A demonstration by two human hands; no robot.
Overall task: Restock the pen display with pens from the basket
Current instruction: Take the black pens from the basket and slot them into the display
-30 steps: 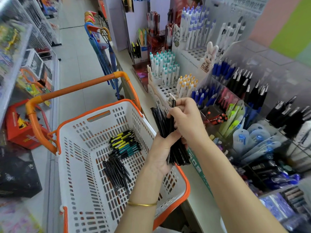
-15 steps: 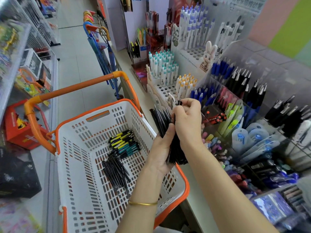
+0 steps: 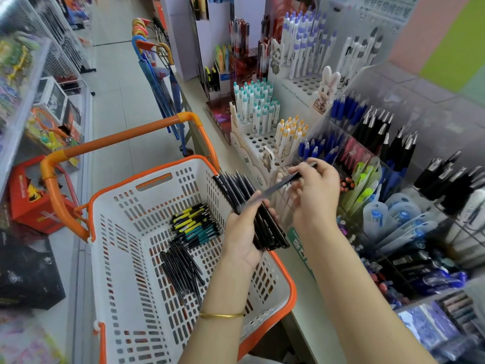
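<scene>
Basket (image 3: pixel 126 211) is nearest, low left, with loose black pens (image 3: pixel 181 269) and a yellow/teal batch (image 3: pixel 194 227) lying on its floor. Left hand (image 3: pixel 242 232) is over the basket's right rim, fingers wrapped round a fanned bundle (image 3: pixel 241 191) of black pens, axis up-left to down-right. Right hand (image 3: pixel 315 198) is just right of it, thumb and fingertips pinching one pen (image 3: pixel 283 182). That pen is motion-blurred and lies diagonal, low end over the bundle, top end toward the display. Display (image 3: pixel 420 106) sits right and ahead of both hands, right hand nearer. Its black stock (image 3: pixel 378 130) stands tilted in compartments, so my read is the single pen needs swinging near-upright before it drops in. Can't tell which compartment it's meant for.
</scene>
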